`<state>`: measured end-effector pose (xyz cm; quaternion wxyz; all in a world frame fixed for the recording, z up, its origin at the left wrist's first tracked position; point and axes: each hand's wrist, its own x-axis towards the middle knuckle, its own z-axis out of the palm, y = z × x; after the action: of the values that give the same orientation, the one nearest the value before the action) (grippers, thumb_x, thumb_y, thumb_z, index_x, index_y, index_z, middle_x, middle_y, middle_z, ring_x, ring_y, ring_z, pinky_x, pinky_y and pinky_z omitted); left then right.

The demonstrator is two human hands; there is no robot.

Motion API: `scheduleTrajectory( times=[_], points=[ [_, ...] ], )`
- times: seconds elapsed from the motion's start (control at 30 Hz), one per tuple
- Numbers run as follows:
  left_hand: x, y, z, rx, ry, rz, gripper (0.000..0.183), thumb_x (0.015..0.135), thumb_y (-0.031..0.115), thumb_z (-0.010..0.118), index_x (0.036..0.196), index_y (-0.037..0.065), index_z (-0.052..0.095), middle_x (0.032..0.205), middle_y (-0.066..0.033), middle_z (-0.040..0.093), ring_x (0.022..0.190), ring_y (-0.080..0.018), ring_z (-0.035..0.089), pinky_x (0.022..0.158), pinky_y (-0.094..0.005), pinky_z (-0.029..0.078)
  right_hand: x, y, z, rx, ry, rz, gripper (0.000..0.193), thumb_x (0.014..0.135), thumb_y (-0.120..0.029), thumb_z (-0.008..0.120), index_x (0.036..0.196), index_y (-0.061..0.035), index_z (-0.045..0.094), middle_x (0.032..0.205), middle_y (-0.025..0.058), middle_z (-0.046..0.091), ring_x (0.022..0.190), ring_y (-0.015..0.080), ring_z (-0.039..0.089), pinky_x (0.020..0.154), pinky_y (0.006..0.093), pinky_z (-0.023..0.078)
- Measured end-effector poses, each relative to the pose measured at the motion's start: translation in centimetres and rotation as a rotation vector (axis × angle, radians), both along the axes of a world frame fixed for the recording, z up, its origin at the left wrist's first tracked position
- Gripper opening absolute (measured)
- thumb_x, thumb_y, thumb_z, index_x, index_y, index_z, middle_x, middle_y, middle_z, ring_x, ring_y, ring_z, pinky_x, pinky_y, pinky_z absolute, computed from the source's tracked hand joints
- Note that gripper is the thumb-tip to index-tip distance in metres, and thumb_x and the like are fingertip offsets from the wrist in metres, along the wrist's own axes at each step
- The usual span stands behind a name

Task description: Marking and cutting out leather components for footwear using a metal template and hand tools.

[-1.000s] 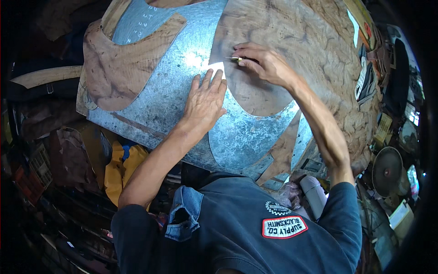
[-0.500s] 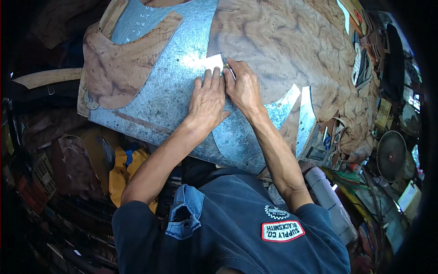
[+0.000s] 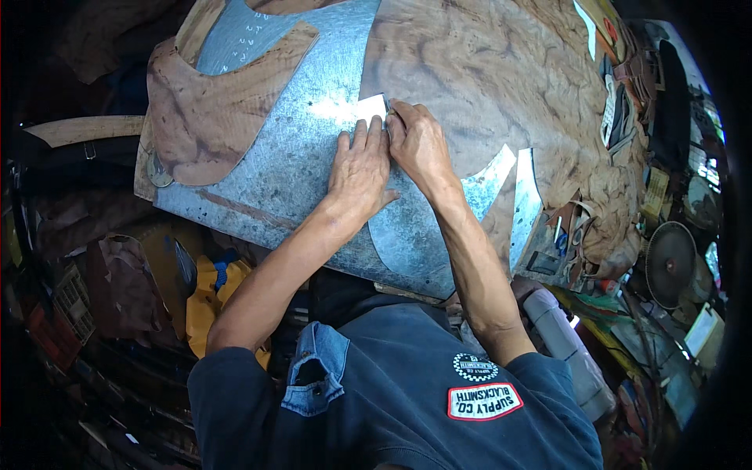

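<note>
My left hand point(image 3: 359, 166) lies flat on the metal sheet point(image 3: 301, 153), its fingers stretched out. The fingertips press on the lower edge of a small white card-like piece point(image 3: 372, 106), which sits where the metal meets the brown leather hide point(image 3: 470, 63). Right beside it, my right hand point(image 3: 423, 146) is closed around a slim tool, mostly hidden by the fingers, at the card's right edge. The tool's exact kind does not show. Both wrists are close together over the metal.
A curved brown leather piece point(image 3: 211, 117) lies on the metal at the left. Cut-out gaps show metal at the right. Scraps and small tools crowd the right edge, with a round fan point(image 3: 670, 262) beyond. A yellow cloth-like item point(image 3: 205, 305) sits below the left edge.
My right fingers have curled further over the slim tool, so less of it shows. The left hand keeps its place on the white piece; the view has shifted slightly.
</note>
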<state>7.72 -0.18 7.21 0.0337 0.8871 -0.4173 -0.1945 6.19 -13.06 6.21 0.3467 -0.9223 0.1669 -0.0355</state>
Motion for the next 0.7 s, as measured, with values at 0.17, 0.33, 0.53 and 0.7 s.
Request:
scheduleTrajectory(
  times=[0.17,0.33,0.53,0.7],
  points=[
    [0.0,0.1,-0.1,-0.037,-0.007,0.002,0.098,0.069,0.051,0.079,0.137,-0.011,0.044,0.148,-0.0255,0.035,0.139,-0.0366,0.031,0.106,-0.0473,0.030,-0.1,-0.1,0.0,0.028,0.010,-0.005,0.030,0.090,-0.012,0.058,0.113,0.0056,0.065,0.100,0.0297,0.066,0.092,0.0424,0.065,0.082,0.0433,0.052],
    [0.1,0.2,0.1,-0.031,-0.008,-0.004,0.099,0.069,0.051,0.080,0.136,-0.011,0.044,0.147,-0.0258,0.036,0.138,-0.0363,0.032,0.106,-0.0464,0.031,0.6,-1.7,-0.1,0.148,0.017,0.008,0.030,0.090,-0.012,0.057,0.113,0.0048,0.065,0.101,0.0314,0.064,0.093,0.0457,0.065,0.081,0.0475,0.052],
    [0.1,0.1,0.0,-0.042,-0.012,0.003,0.100,0.067,0.050,0.082,0.136,-0.010,0.043,0.146,-0.0259,0.036,0.138,-0.0367,0.032,0.106,-0.0465,0.032,-0.5,-1.0,0.4,0.093,0.036,0.021,0.031,0.090,-0.015,0.061,0.113,0.0060,0.065,0.106,0.0282,0.066,0.097,0.0417,0.066,0.085,0.0418,0.052],
    [0.0,0.1,-0.2,-0.062,-0.018,0.000,0.100,0.066,0.049,0.083,0.136,-0.009,0.042,0.148,-0.0262,0.035,0.137,-0.0370,0.033,0.106,-0.0480,0.032,-2.0,-0.8,0.9,0.052,0.034,0.089,0.028,0.090,-0.010,0.057,0.113,0.0052,0.065,0.099,0.0298,0.065,0.089,0.0447,0.065,0.080,0.0467,0.052]
  ],
)
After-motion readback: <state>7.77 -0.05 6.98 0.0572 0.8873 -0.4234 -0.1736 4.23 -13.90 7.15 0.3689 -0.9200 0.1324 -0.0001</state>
